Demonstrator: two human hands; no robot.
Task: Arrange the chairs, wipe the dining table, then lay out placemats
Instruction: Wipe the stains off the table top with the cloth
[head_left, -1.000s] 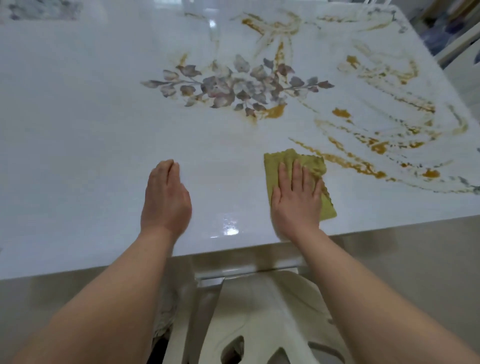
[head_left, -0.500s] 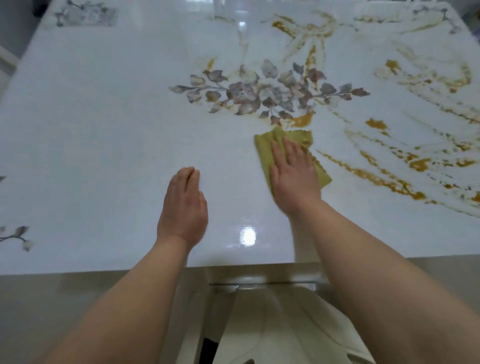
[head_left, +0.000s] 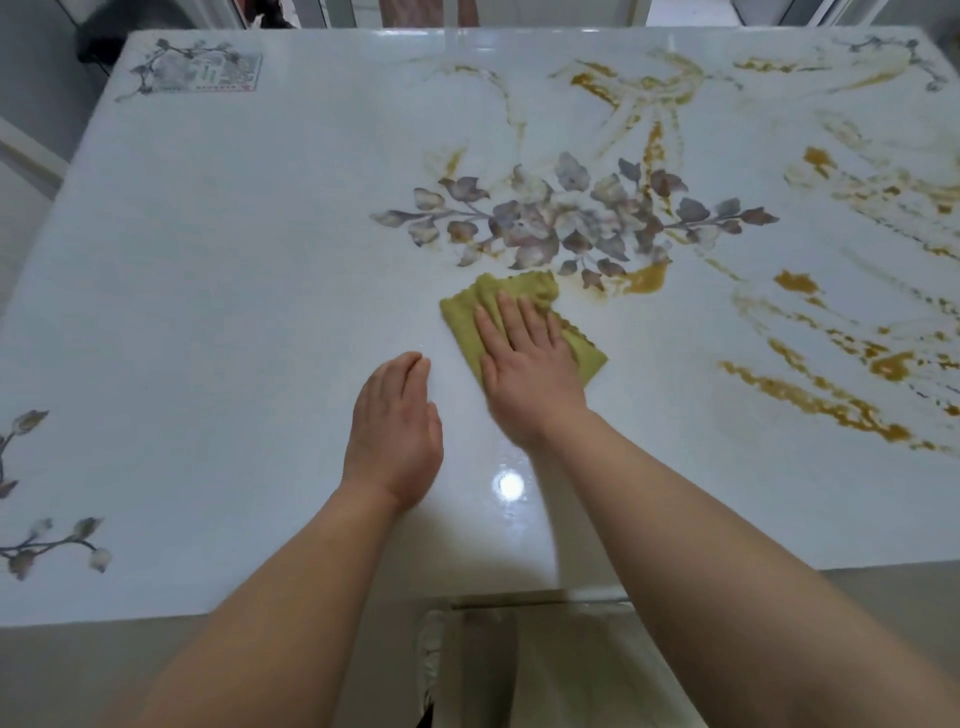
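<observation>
A glossy white dining table (head_left: 218, 291) with printed grey leaves and ochre streaks fills the view. A folded olive-green cloth (head_left: 467, 314) lies near its middle, just below the leaf print. My right hand (head_left: 524, 364) presses flat on the cloth with straight fingers and covers most of it. My left hand (head_left: 395, 431) rests flat on the bare tabletop just left of the cloth, fingers together.
A white chair back (head_left: 540, 670) is tucked under the table's near edge between my forearms. The far edge of the table meets door frames and a dark object at the back left. Beige floor shows below the near edge.
My right hand has pushed the cloth away from the near edge toward the leaf print and a little left. My left hand stays flat on the tabletop. The view has lifted to show the far edge.
</observation>
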